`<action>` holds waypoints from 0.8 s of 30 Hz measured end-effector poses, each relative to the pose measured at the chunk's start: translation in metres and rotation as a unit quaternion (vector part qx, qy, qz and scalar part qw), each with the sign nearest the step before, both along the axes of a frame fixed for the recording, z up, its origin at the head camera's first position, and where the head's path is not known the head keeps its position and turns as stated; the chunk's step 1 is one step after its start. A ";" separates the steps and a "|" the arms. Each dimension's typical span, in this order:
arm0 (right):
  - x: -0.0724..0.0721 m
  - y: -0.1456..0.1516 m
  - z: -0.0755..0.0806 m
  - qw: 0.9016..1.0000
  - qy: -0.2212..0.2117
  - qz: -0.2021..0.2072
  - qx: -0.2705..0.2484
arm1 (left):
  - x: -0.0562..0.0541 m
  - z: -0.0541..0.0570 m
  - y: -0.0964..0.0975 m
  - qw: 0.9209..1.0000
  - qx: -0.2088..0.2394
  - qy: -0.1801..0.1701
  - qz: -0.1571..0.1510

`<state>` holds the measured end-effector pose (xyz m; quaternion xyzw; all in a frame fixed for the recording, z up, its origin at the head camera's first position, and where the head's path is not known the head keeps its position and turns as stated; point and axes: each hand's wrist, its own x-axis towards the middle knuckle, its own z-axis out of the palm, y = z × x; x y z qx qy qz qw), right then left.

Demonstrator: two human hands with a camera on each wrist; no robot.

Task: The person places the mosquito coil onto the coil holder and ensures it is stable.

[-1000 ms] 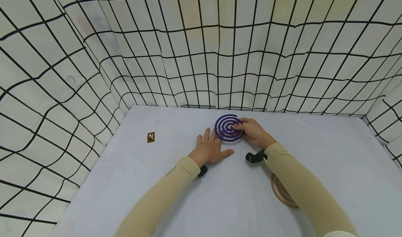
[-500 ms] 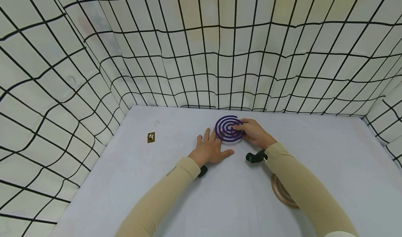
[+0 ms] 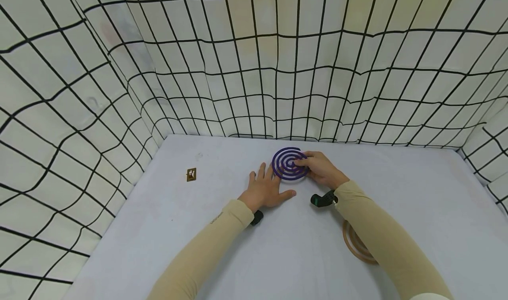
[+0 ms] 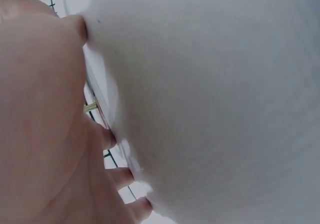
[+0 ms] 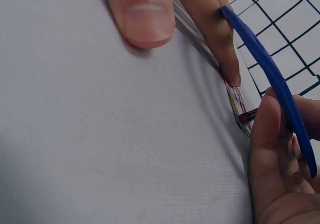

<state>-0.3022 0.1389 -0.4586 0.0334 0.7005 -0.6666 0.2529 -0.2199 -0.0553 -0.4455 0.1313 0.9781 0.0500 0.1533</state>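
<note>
A purple mosquito coil (image 3: pixel 280 174), a flat spiral, is pinched between thumb and fingers of my right hand (image 3: pixel 323 170) near the far side of the table. In the right wrist view the coil (image 5: pixel 267 66) shows edge-on as a blue strip, tilted above the table. My left hand (image 3: pixel 263 189) rests palm down with fingers spread, its fingertips pressing on the surface in the left wrist view. The coil overlaps the ends of some left fingers. Past the hands, the right wrist view shows a small dark reddish peg-like piece (image 5: pixel 248 116) at a thin colourful edge.
A brown coil (image 3: pixel 353 242) lies on the white table (image 3: pixel 285 247), partly hidden under the right sleeve. Off to the left is a small bronze-coloured square plate (image 3: pixel 191 174) with a pale cut-out. Black netting (image 3: pixel 258 66) over white walls encloses the table's back and sides.
</note>
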 end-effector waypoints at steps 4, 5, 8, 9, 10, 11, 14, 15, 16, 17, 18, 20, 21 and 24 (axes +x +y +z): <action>0.002 0.001 0.001 1.000 -0.001 0.000 0.006 | 0.000 0.000 0.000 1.000 0.005 0.004 -0.003; 0.002 0.001 0.002 1.000 0.000 0.001 0.007 | -0.001 0.000 -0.001 1.000 0.004 0.005 -0.004; 0.002 0.001 0.002 1.000 0.000 0.000 0.008 | -0.001 0.000 -0.002 1.000 -0.004 0.010 -0.009; 0.002 0.001 0.003 1.000 0.001 0.001 0.007 | -0.001 0.000 -0.002 1.000 -0.006 0.012 -0.010; 0.002 0.001 0.002 1.000 0.002 0.001 0.007 | -0.001 0.000 -0.002 1.000 -0.008 0.014 -0.012; 0.002 0.001 0.002 1.000 0.002 0.001 0.007 | -0.001 0.000 -0.003 1.000 -0.010 0.015 -0.014; 0.001 0.001 0.001 1.000 0.003 0.003 0.007 | -0.001 0.001 -0.004 1.000 -0.006 0.013 -0.014; 0.000 0.000 0.001 1.000 0.003 0.004 0.006 | -0.001 0.001 -0.004 1.000 -0.003 0.012 -0.014; 0.000 0.000 0.000 1.000 0.004 0.005 0.006 | -0.001 0.001 -0.004 1.000 -0.001 0.009 -0.014; 0.000 0.000 0.000 1.000 0.003 0.004 0.005 | -0.001 0.001 -0.005 1.000 0.003 0.006 -0.013; 0.000 0.000 0.000 1.000 0.003 0.004 0.005 | -0.001 0.001 -0.005 1.000 0.005 0.005 -0.012; -0.001 0.000 0.000 1.000 0.004 0.004 0.007 | -0.001 0.001 -0.005 1.000 0.005 0.005 -0.013; -0.001 0.000 0.000 1.000 0.005 0.004 0.009 | -0.001 0.001 -0.005 1.000 0.004 0.004 -0.013; -0.001 0.001 0.001 1.000 0.010 0.005 0.019 | -0.001 0.002 -0.005 1.000 0.000 0.003 -0.015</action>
